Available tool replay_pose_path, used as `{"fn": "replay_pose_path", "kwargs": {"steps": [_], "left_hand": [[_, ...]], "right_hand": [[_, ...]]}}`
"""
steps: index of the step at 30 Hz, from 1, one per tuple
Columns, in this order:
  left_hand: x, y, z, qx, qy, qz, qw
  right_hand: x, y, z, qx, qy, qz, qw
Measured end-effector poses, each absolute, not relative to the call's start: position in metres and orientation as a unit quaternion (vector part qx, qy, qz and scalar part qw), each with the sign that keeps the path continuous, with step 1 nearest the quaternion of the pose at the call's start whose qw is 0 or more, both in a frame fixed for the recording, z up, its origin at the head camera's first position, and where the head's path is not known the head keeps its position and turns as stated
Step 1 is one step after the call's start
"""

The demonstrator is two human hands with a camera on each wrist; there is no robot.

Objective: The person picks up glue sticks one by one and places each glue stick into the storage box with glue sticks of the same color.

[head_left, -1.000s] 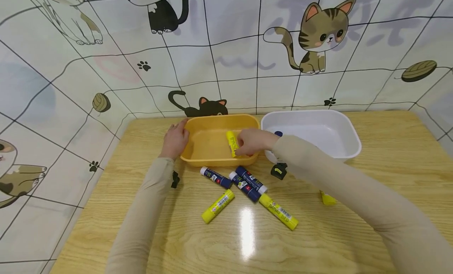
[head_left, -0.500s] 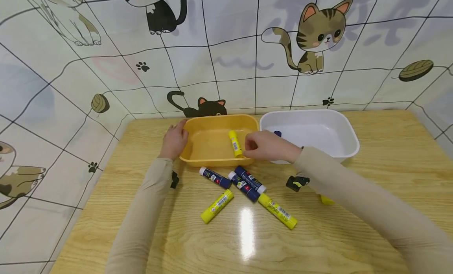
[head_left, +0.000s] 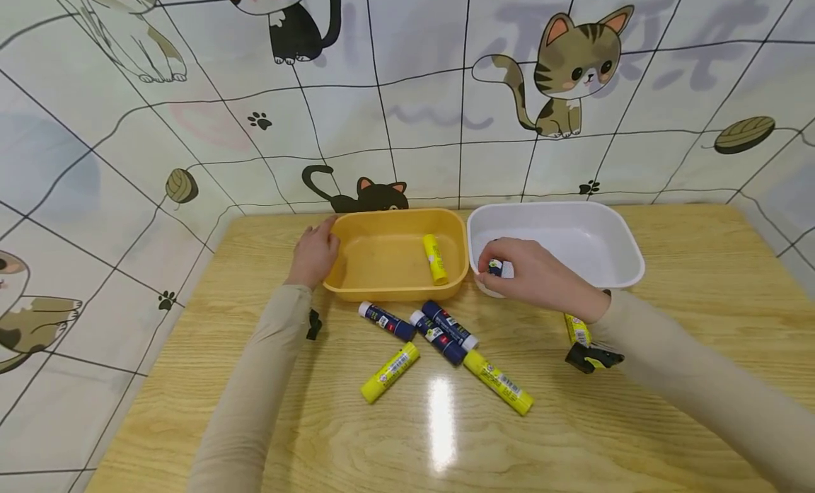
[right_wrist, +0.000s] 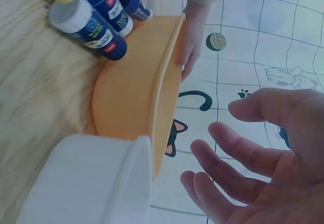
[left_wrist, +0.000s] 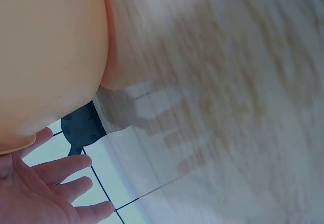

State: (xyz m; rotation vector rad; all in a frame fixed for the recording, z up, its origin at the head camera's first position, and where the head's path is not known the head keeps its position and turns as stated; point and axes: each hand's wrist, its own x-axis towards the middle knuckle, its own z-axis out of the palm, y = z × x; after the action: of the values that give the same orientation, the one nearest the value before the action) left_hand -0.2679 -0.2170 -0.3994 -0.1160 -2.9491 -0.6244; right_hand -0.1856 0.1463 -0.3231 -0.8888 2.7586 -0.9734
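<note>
My left hand [head_left: 312,254] rests at the left end of the orange tray [head_left: 395,293], its thumb by the rim and its fingers extended in the left wrist view. In the tray's right part lies a yellow glue stick [head_left: 436,259]. Over the left side of the white tray [head_left: 627,270] is my right hand [head_left: 538,274]. Its fingers are apart and loosely bent in the right wrist view, with nothing between them. A dark blue glue stick [head_left: 495,267] shows past those fingers in the head view, partly hidden.
In front of the orange tray lie several glue sticks, among them a blue one [head_left: 386,321] and two yellow ones, left [head_left: 390,372] and right [head_left: 499,383]. Another yellow stick [head_left: 578,330] is partly under the right wrist. A cat-patterned cloth [head_left: 420,111] stands behind the trays.
My right hand has let go of the yellow stick in the orange tray and moved right, over the white tray. That stick now lies slightly further right. The left hand has stayed in place.
</note>
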Motion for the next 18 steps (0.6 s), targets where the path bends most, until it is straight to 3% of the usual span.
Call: {"fn": "replay_pose_path", "kwargs": {"steps": [18], "left_hand": [[-0.267,-0.216,-0.399,-0.044,-0.976,-0.201,0.069]], "right_hand": [[-0.156,0.199,-0.337,-0.302,0.907,-0.292,0.04]]}}
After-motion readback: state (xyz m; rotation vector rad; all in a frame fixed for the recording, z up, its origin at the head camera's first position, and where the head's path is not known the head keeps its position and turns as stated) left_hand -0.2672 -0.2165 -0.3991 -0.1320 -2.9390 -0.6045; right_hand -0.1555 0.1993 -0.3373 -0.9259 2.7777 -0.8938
